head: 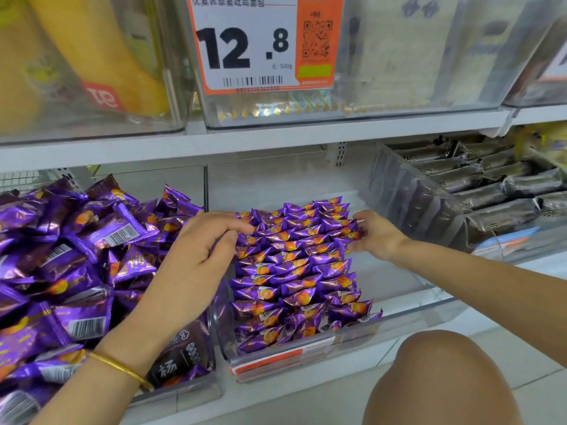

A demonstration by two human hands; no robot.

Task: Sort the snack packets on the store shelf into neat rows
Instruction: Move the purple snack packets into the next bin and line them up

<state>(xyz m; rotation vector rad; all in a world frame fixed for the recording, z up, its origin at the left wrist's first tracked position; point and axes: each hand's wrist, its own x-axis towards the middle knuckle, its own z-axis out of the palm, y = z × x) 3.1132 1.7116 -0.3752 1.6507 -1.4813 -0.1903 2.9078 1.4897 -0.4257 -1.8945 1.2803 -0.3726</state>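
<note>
**On the lower shelf, one bin of snack packets is lined up and one is still heaped**

In the middle clear plastic bin [399, 320], small purple foil packets [294, 271] are stood in tight, overlapping rows filling its left part; bare space is left to the right. The block is pressed from both sides: the left hand [196, 256] with fingers [236, 227] loosely spread, the right hand [374, 234] flat against it, nothing gripped. In the left bin, a glossy, crinkled heap of packets [76, 256] appears unsorted.
</note>
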